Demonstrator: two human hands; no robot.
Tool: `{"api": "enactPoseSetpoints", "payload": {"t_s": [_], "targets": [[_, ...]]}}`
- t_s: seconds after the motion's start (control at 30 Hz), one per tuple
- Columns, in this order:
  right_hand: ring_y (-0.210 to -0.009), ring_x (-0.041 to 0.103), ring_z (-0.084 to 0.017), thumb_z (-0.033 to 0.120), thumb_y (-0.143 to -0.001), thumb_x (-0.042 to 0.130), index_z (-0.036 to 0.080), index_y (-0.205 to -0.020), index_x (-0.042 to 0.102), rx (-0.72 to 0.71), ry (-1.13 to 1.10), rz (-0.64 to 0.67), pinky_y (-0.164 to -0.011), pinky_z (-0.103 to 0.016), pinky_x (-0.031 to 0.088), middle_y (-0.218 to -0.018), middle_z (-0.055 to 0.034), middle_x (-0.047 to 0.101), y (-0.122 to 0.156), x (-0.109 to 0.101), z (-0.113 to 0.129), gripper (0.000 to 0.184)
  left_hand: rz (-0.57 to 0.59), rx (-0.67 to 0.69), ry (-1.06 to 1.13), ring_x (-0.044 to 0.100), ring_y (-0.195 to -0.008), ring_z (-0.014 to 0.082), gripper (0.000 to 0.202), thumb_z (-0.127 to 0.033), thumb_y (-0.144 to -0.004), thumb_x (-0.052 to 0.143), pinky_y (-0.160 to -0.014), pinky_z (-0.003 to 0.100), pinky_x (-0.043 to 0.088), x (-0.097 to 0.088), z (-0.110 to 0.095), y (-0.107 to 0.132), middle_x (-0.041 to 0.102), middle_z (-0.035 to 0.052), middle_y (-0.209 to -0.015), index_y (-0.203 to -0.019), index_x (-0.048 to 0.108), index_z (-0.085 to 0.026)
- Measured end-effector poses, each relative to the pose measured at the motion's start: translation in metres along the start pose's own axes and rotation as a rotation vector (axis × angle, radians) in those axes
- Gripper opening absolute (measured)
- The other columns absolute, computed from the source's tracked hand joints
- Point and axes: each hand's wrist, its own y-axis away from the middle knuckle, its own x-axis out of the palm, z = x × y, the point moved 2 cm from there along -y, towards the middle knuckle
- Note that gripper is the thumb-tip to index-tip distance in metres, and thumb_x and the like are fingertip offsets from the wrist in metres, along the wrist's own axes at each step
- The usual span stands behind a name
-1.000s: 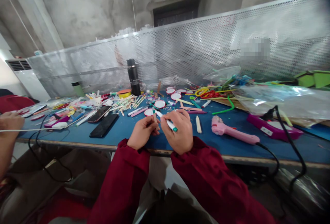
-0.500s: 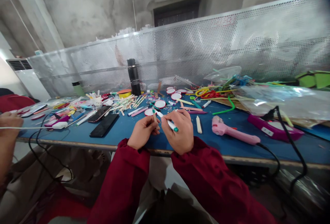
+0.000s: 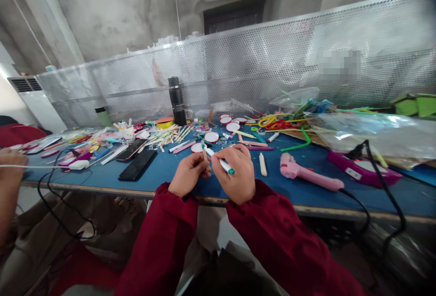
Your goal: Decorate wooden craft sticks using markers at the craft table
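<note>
My left hand (image 3: 189,174) is closed, pinching a thin wooden craft stick (image 3: 204,154) upright; its top end looks green. In my right hand (image 3: 237,171) is a white marker pen (image 3: 225,165) with a green end, held in a writing grip. The pen's front end points at the stick, close beside it; whether it touches I cannot tell. Behind both hands lie round white discs with red rims (image 3: 211,137). A cream-coloured tube-like pen (image 3: 262,165) lies on the table just right of my right hand.
A pink hot glue gun (image 3: 309,173) and a purple device (image 3: 364,168) with black cables lie right. Two phones (image 3: 138,165), a paper cup (image 3: 127,133) and piled sticks (image 3: 166,137) lie left. A black bottle (image 3: 176,102) stands behind. Another person's hand (image 3: 12,164) shows far left.
My hands stay almost in place. The marker has shifted very slightly towards the stick. At far left, the other person's hand has moved a little to the left.
</note>
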Motion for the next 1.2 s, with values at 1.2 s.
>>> {"api": "enactPoseSetpoints", "payload": {"t_s": [1.2], "targets": [[-0.067,0.057,-0.014,0.023,-0.090,0.056,0.023,-0.077,0.055,0.005,0.002,-0.004,-0.090,-0.036,0.038,-0.068,0.0028,0.064,0.0003,-0.0004,0.0001,0.013,-0.008,-0.016,-0.013,0.060,-0.062,0.0104,0.022,-0.037,-0.083,0.063,-0.060,0.021,0.049,-0.0002,0.0002,0.0005,0.061,-0.0003,-0.075,-0.088,0.060,-0.016]]}}
